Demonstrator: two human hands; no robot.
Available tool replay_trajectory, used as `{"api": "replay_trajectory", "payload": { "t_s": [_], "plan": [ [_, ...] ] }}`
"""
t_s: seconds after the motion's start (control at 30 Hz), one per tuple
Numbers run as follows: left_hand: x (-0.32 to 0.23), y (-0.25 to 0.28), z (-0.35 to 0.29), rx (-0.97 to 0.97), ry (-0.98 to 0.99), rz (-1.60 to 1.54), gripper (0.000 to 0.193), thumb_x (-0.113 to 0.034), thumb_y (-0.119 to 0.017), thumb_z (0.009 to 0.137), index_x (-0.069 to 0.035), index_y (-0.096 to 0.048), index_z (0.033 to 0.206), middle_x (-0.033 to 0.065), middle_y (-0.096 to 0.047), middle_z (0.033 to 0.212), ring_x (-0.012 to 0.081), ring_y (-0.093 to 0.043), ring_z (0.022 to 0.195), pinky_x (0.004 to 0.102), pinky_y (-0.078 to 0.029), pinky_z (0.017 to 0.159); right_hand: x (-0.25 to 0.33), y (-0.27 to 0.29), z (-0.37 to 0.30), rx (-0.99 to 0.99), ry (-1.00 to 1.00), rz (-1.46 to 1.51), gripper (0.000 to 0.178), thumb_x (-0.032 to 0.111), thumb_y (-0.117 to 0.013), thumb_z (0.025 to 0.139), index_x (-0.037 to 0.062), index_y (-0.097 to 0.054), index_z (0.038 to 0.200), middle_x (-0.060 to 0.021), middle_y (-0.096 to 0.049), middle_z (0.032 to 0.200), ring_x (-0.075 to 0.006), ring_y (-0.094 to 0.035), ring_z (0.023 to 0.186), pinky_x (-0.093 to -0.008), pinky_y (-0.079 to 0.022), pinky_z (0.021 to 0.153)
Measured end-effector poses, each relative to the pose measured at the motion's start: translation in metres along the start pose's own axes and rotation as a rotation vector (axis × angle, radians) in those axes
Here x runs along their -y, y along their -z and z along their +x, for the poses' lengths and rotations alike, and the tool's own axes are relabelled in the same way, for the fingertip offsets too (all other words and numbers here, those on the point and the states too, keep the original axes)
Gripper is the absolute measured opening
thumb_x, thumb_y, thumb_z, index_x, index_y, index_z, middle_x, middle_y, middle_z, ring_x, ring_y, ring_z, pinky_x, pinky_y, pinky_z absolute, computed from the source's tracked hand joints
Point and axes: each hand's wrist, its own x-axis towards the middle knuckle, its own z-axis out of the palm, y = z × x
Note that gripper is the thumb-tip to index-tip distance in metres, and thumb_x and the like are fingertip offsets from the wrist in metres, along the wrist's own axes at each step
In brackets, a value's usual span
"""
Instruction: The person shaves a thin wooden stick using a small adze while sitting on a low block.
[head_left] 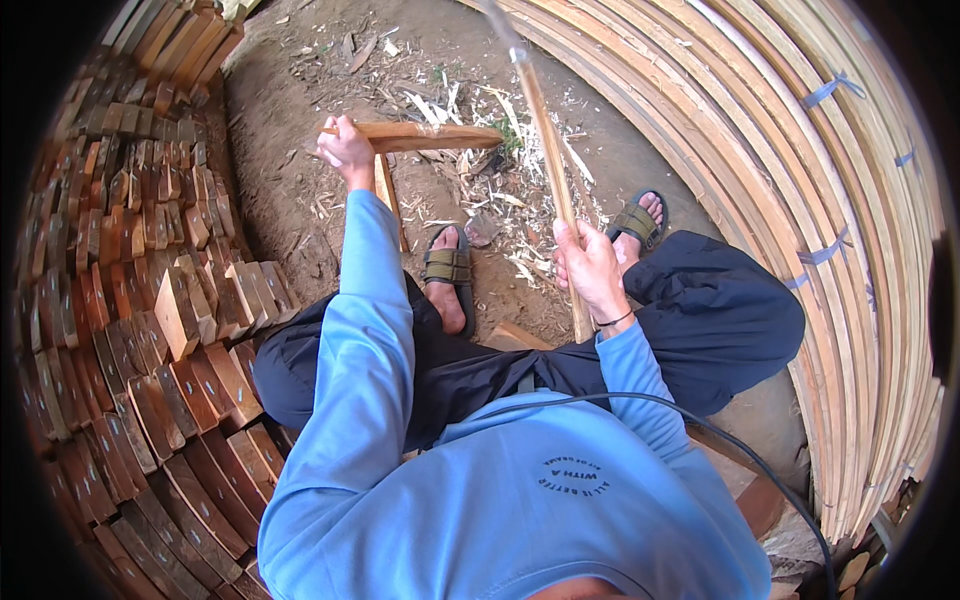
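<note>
My left hand (345,148) is closed round one end of a wooden stake (435,136), held out level ahead of me. Its far end tapers and points right, above the wood chips (480,190). In my right hand (592,268) is a long wooden-handled tool (547,130), raised steeply with its butt by my lap. A metal collar sits near the top of the handle; the grey head beyond is blurred and runs out of the picture, so its shape cannot be told. Beneath the stake, close to my left hand, stands another narrow length of wood (387,195).
Stacked wooden boards (190,400) rise along my left side. Long bundled planks (760,180) with blue ties (825,247) curve along the right. My sandalled feet (448,270) stand on dirt ground among shavings. A black cable (720,425) crosses at my right side.
</note>
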Motion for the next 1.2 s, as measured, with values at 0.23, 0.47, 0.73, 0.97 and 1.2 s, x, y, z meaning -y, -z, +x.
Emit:
{"api": "replay_trajectory", "payload": {
  "t_s": [0.23, 0.47, 0.73, 0.97, 1.2],
  "plan": [
    [0.014, -0.005, 0.003, -0.015, -0.039, -0.021, 0.035, -0.023, -0.047, 0.083, 0.007, -0.050, 0.064, 0.0279, -0.055, 0.065, 0.0476, -0.052, 0.066, 0.0554, -0.038, 0.073, -0.017, -0.002, -0.012, 0.134, -0.238, -0.135, 0.012, 0.016, -0.052, 0.102, 0.0089, -0.050, 0.110, 0.0017, -0.049, 0.066, -0.0059, -0.046, 0.048, -0.0227, -0.037, 0.037],
    [-0.021, -0.015, 0.011, 0.043, 0.019, 0.037, 0.042, -0.025, -0.049, 0.084, 0.012, -0.062, 0.072, 0.0308, -0.066, 0.075, 0.0438, -0.066, 0.075, 0.0501, -0.047, 0.076, -0.019, -0.020, -0.037, 0.184, -0.408, 0.052, 0.016, 0.024, -0.044, 0.106, 0.0098, -0.047, 0.112, 0.0021, -0.044, 0.070, -0.0037, -0.037, 0.048, -0.0205, -0.031, 0.038],
    [-0.033, -0.031, 0.029, 0.014, -0.005, 0.068, 0.036, -0.026, -0.048, 0.081, 0.007, -0.057, 0.069, 0.0255, -0.058, 0.063, 0.0356, -0.060, 0.062, 0.0498, -0.043, 0.066, -0.019, -0.026, -0.033, 0.203, -0.435, 0.198, 0.015, 0.024, -0.042, 0.108, 0.0098, -0.046, 0.107, 0.0015, -0.043, 0.069, -0.0042, -0.034, 0.047, -0.0203, -0.029, 0.038],
    [-0.052, -0.036, 0.032, 0.065, 0.050, 0.106, 0.039, -0.028, -0.048, 0.081, 0.007, -0.065, 0.076, 0.0291, -0.065, 0.073, 0.0423, -0.066, 0.074, 0.0502, -0.047, 0.076, -0.018, -0.035, -0.027, 0.203, -0.417, 0.169, 0.013, 0.023, -0.042, 0.107, 0.0106, -0.045, 0.103, 0.0025, -0.042, 0.068, -0.0038, -0.033, 0.046, -0.0206, -0.028, 0.037],
    [-0.056, -0.033, 0.033, 0.099, 0.047, 0.121, 0.042, -0.027, -0.047, 0.083, 0.008, -0.068, 0.078, 0.0326, -0.067, 0.083, 0.0479, -0.066, 0.080, 0.0513, -0.048, 0.080, -0.026, -0.045, -0.035, 0.158, -0.403, 0.151, 0.011, 0.023, -0.043, 0.106, 0.0125, -0.044, 0.103, 0.0028, -0.042, 0.067, -0.0035, -0.034, 0.046, -0.0200, -0.028, 0.037]
  ]
}}
